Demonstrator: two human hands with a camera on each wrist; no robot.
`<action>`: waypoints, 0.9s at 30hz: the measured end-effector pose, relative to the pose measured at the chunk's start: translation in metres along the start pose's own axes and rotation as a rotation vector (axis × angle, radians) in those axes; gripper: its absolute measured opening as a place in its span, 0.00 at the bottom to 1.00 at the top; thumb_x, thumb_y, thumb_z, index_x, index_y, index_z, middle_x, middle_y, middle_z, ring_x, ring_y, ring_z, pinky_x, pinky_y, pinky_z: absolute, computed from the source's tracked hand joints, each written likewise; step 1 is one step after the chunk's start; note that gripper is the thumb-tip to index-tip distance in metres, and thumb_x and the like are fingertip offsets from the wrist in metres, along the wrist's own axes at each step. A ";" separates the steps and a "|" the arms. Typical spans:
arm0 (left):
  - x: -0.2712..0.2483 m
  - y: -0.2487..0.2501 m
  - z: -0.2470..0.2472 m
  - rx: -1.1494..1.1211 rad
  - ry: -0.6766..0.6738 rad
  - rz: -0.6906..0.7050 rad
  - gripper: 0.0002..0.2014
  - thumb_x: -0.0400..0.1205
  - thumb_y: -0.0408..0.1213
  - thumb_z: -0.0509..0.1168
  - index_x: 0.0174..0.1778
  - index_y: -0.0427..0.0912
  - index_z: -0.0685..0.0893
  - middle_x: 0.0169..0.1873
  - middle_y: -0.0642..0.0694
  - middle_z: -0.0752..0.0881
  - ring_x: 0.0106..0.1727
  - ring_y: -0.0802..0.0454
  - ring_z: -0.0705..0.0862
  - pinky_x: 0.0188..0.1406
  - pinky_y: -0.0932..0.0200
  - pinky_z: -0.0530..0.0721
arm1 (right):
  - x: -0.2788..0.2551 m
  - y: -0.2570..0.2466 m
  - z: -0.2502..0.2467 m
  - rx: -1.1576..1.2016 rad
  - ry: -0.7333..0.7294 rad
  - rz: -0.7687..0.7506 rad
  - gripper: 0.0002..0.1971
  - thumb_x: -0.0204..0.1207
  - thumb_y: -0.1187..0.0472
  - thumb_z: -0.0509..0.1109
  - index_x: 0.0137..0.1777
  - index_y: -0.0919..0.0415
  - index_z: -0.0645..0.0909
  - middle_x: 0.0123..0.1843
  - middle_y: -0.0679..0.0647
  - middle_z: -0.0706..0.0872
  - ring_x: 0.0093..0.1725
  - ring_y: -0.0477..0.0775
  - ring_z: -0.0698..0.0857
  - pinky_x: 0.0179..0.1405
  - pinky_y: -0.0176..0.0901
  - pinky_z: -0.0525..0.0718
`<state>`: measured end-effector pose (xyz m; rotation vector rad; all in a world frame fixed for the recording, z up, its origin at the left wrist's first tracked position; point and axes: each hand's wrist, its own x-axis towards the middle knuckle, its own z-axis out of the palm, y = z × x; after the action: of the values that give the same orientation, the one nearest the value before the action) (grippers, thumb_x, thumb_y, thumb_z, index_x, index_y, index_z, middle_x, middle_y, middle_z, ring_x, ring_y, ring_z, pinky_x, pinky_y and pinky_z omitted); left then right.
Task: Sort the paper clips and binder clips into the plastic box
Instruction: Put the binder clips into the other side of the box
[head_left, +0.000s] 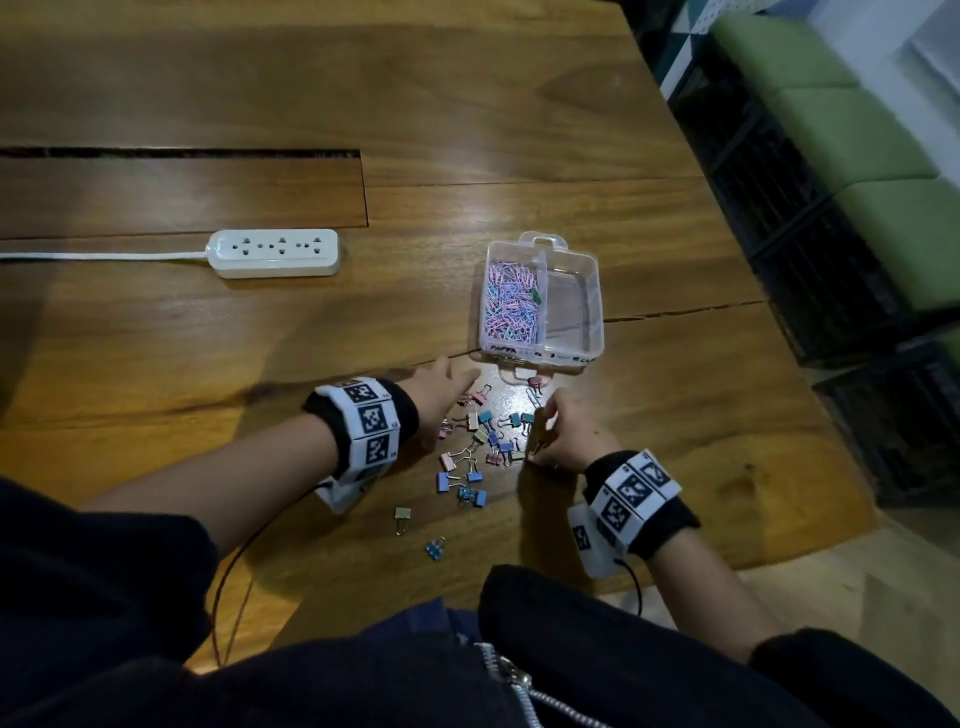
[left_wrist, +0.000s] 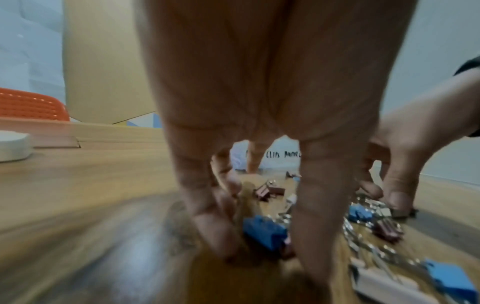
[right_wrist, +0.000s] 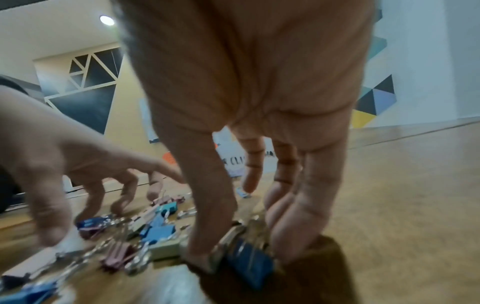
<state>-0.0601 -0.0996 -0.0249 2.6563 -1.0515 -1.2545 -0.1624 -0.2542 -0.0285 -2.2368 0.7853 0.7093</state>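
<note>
A clear plastic box (head_left: 584, 312) stands on the wooden table beyond my hands. Its left compartment is full of pastel paper clips (head_left: 509, 301), with a green binder clip (head_left: 535, 296) among them; its right compartment is bare. Several coloured binder clips (head_left: 483, 447) lie scattered between my hands. My left hand (head_left: 447, 410) reaches down at the pile's left, thumb and fingers closing round a blue binder clip (left_wrist: 262, 230) that lies on the table. My right hand (right_wrist: 246, 253), at the pile's right, pinches another blue binder clip (right_wrist: 249, 265) between thumb and fingers.
A white power strip (head_left: 275, 253) with its cord lies to the left of the box. A long slot (head_left: 182, 152) cuts the table farther back. Black crates (head_left: 831, 312) stand past the table's right edge. Two stray clips (head_left: 402, 514) lie near my body.
</note>
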 end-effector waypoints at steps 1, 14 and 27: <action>0.003 0.001 0.001 -0.036 0.049 0.014 0.52 0.69 0.22 0.72 0.81 0.50 0.47 0.72 0.37 0.62 0.67 0.41 0.73 0.61 0.54 0.81 | 0.000 -0.001 0.002 0.026 0.019 -0.010 0.23 0.64 0.68 0.76 0.53 0.56 0.67 0.58 0.59 0.77 0.59 0.59 0.78 0.60 0.55 0.82; 0.006 0.008 -0.016 -0.012 0.116 0.031 0.31 0.73 0.32 0.71 0.71 0.43 0.69 0.67 0.41 0.71 0.66 0.45 0.74 0.59 0.57 0.77 | 0.014 0.001 -0.001 0.204 0.310 -0.207 0.09 0.77 0.63 0.63 0.54 0.56 0.82 0.57 0.54 0.81 0.51 0.53 0.80 0.50 0.42 0.83; -0.005 -0.009 -0.002 -0.168 0.165 -0.002 0.19 0.78 0.29 0.64 0.66 0.42 0.75 0.63 0.41 0.77 0.62 0.46 0.78 0.58 0.58 0.79 | 0.018 0.008 0.003 -0.159 0.326 -0.347 0.06 0.77 0.65 0.63 0.51 0.63 0.79 0.53 0.59 0.82 0.50 0.53 0.78 0.57 0.45 0.80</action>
<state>-0.0559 -0.0906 -0.0233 2.5807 -0.8796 -1.0515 -0.1560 -0.2628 -0.0455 -2.5844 0.4781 0.2505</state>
